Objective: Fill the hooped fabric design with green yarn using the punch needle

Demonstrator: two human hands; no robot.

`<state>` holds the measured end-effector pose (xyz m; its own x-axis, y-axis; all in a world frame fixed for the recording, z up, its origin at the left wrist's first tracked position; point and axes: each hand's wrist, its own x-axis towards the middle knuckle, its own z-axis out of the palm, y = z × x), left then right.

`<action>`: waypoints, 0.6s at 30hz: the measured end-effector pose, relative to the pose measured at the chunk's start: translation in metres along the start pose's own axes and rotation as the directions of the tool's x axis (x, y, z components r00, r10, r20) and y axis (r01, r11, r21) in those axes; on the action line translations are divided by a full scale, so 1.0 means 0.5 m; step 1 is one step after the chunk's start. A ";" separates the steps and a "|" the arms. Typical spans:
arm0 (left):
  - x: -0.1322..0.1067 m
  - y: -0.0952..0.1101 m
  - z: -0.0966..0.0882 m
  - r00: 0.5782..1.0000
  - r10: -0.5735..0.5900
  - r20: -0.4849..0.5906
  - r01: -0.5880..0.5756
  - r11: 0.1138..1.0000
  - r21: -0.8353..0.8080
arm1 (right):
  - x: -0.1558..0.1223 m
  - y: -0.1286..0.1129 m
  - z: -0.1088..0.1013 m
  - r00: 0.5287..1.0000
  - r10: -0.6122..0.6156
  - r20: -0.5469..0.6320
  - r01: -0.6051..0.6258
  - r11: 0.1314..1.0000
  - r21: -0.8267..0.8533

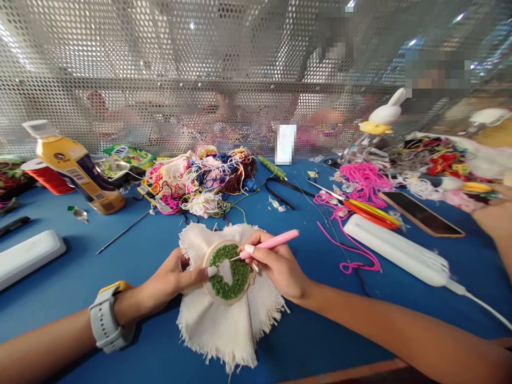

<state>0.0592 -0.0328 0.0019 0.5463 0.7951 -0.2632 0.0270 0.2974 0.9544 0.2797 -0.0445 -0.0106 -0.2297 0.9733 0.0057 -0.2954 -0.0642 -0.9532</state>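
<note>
A round embroidery hoop (207, 289) stretches a fringed cream cloth (216, 330) in front of me. Green looped yarn (236, 281) fills most of the hoop's circle, leaving a bare pale patch (225, 272) at its middle. My left hand (182, 277) grips the hoop's left side, thumb on top and the other fingers hidden underneath. In my right hand (276, 261) is a pink punch needle (276, 241), held like a pen. Its metal tip points left, at the edge of the green loops by the bare patch.
A heap of mixed yarn (208, 181) lies beyond the hoop, with a tilted juice bottle (76, 168) to its left. Toward the right are pink yarn (364, 181), orange-handled scissors (372, 214), a phone (422, 213) and a white power strip (398, 250). A perforated metal screen (160, 69) stands behind.
</note>
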 end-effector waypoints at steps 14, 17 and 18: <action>0.001 0.004 0.003 1.000 0.009 0.001 -0.009 1.000 -0.008 | 0.004 -0.002 -0.003 0.999 -0.010 -0.040 0.011 1.000 0.024; 0.001 0.005 0.005 1.000 -0.002 -0.013 0.002 1.000 -0.003 | 0.004 -0.002 -0.004 0.999 -0.030 -0.037 0.030 1.000 0.000; 0.002 0.004 0.005 1.000 -0.006 -0.018 0.006 1.000 0.000 | 0.003 -0.002 -0.003 0.999 -0.035 -0.042 0.035 0.999 -0.006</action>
<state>0.0618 -0.0328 0.0042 0.5312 0.8027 -0.2711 0.0304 0.3018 0.9529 0.2811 -0.0426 -0.0100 -0.1802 0.9833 0.0266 -0.2977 -0.0288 -0.9542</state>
